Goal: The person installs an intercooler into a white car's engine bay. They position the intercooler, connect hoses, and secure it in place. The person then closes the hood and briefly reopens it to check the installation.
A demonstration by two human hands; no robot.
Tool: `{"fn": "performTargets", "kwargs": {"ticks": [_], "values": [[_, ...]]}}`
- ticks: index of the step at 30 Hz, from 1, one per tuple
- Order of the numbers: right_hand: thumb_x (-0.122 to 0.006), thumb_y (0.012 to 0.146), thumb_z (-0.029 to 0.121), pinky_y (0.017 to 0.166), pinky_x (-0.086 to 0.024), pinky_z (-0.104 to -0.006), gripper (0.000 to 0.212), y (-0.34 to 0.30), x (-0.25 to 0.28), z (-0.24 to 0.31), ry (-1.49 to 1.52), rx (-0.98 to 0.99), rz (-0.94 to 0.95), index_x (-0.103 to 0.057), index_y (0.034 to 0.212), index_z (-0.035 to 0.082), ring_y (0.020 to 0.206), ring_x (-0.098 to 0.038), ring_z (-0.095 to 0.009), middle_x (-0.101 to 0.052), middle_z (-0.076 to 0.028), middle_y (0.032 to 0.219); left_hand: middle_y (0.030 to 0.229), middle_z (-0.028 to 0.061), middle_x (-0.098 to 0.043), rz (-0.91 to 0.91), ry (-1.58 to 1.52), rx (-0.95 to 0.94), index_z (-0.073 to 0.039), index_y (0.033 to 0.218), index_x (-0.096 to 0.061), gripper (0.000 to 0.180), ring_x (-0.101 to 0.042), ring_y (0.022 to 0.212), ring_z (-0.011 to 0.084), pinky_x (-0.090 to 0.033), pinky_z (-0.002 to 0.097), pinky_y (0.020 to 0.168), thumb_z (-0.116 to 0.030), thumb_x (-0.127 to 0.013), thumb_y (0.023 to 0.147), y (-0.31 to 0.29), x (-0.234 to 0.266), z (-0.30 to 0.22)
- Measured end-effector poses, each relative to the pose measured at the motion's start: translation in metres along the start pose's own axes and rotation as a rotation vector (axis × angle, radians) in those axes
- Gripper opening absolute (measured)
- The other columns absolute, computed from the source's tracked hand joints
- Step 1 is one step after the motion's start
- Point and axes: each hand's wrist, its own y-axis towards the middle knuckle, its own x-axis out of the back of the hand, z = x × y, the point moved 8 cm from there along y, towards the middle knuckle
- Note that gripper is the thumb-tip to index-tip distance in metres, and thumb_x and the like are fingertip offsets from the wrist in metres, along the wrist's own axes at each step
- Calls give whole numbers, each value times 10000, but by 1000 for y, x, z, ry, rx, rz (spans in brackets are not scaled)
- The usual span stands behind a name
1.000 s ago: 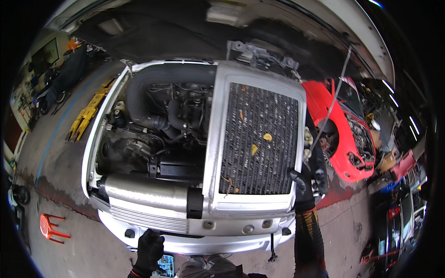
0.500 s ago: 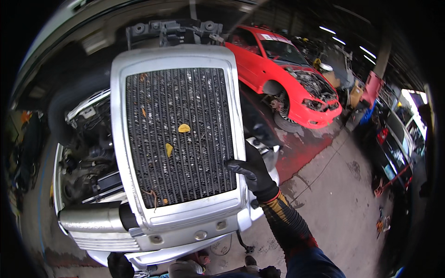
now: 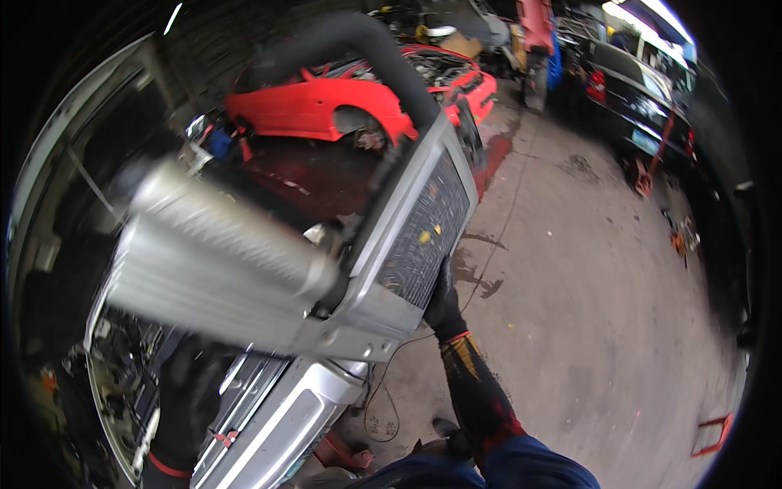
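A large finned cooler [image 3: 434, 218] in a silver metal frame is tilted up in front of me, two yellow leaves stuck on its dark core. A ribbed silver housing [image 3: 204, 281] with a cylinder reaches left from it, blurred, and a thick black hose [image 3: 383, 61] arches over its far end. My right hand [image 3: 445, 306], black-gloved, grips the cooler's right edge; some fingers are behind it. My left hand [image 3: 191, 371], also dark-gloved, is low under the silver housing; its fingers are hidden and smeared.
Below the cooler is a car front with a silver bumper [image 3: 281, 432] and an exposed engine bay [image 3: 122, 383]. A red car [image 3: 297, 110] with its wheel arch bare stands beyond. Far right is a black car [image 3: 631, 102] beside a red jack [image 3: 652, 167]. A cable [image 3: 391, 407] lies on the concrete floor.
The cooler has swung from facing me to a steep slant, its housing rising at the left. My view has turned right. My right hand stays on the cooler's edge.
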Motion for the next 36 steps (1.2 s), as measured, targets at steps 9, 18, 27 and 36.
{"fn": "performTargets", "kwargs": {"ticks": [9, 18, 27, 36], "values": [[-360, 973, 688, 1092, -346, -480, 730, -71, 193, -109, 761, -280, -476, -377, 1497, 180, 1302, -443, -299, -451, -53, 1462, 809, -38, -514, 726, -1012, 643, 3, 1308, -517, 325, -416, 593, 16, -348, 187, 499, -66, -552, 993, 114, -227, -130], [-635, 876, 619, 690, -456, -380, 638, -247, 371, -95, 7, -743, -768, -559, 1238, 99, 834, -551, -210, -584, -64, 1041, 968, -3, -615, 840, -1113, 525, -61, 1289, -541, 357, -501, 685, 29, -428, 195, 586, 65, -555, 955, 78, -351, -197], [-700, 874, 540, 457, -388, -316, 430, -738, 433, 83, -407, -909, -1452, -652, 1019, 138, 553, -490, -138, -539, -12, 737, 778, 106, -663, 1026, -635, 245, 58, 1016, -668, 223, -609, 673, 188, -487, 362, 613, -143, -622, 932, 62, -591, -173], [-607, 923, 583, 640, -474, -557, 581, -1012, 257, 198, -164, -1298, -2059, -532, 1177, 66, 747, -586, -316, -610, -144, 963, 1202, 319, -608, 1082, -188, 373, 57, 1321, -485, 592, -590, 1165, 437, -449, 505, 984, -261, -677, 859, -79, -652, -94]]}}
